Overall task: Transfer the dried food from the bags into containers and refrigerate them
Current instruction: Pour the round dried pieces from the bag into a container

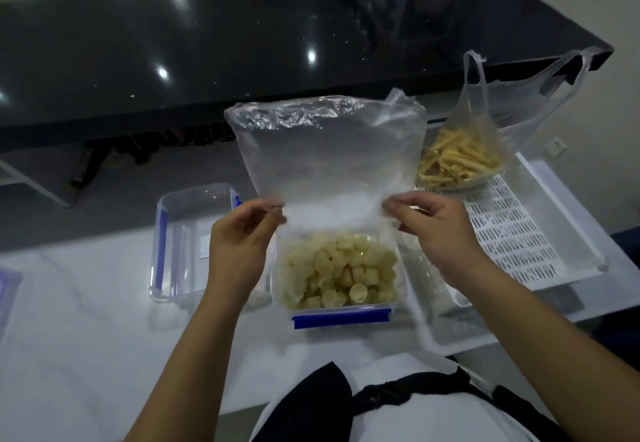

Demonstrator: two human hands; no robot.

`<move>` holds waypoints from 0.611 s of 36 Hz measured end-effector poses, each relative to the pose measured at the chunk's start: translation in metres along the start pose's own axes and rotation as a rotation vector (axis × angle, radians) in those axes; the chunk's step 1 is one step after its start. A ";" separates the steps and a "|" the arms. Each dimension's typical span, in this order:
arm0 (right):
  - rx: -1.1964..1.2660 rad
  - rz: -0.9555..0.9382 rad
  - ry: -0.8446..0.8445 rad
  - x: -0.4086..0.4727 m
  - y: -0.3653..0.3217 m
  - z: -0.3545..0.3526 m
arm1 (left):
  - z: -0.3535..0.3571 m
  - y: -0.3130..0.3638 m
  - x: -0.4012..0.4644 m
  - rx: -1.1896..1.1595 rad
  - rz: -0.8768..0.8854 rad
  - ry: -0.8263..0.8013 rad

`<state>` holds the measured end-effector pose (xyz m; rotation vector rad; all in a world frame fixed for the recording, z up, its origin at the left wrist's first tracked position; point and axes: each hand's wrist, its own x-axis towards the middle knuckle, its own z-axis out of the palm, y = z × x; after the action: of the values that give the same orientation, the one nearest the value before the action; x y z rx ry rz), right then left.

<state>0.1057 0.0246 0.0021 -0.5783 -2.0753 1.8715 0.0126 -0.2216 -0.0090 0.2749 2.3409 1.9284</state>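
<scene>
A clear plastic bag (325,154) is held upside down above a clear container with a blue clasp (341,315). My left hand (239,237) pinches the bag's lower left edge, and my right hand (433,230) pinches its lower right edge. The bag looks empty. Pale round dried pieces (341,270) fill the container under it. A second thin bag (485,123) with yellow dried strips (457,161) stands at the right, in the white slotted tray (519,234).
An empty clear container with blue trim (180,234) lies left of my left hand on the white table (86,337). A lid edge (7,289) shows at the far left. A black counter (242,43) runs behind.
</scene>
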 end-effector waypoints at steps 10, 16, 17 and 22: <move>-0.002 -0.033 0.007 -0.006 -0.017 -0.011 | -0.005 0.025 -0.007 -0.088 0.031 0.039; -0.014 -0.062 -0.021 -0.010 -0.025 -0.015 | -0.005 0.036 -0.009 -0.071 0.061 0.061; -0.032 -0.035 -0.034 -0.011 -0.025 -0.014 | -0.005 0.037 -0.009 -0.066 0.065 0.064; -0.071 -0.098 -0.022 -0.014 -0.031 -0.022 | -0.010 0.045 -0.007 -0.080 0.109 0.063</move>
<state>0.1255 0.0347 0.0359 -0.4658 -2.1511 1.7638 0.0215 -0.2242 0.0366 0.3473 2.3257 2.1040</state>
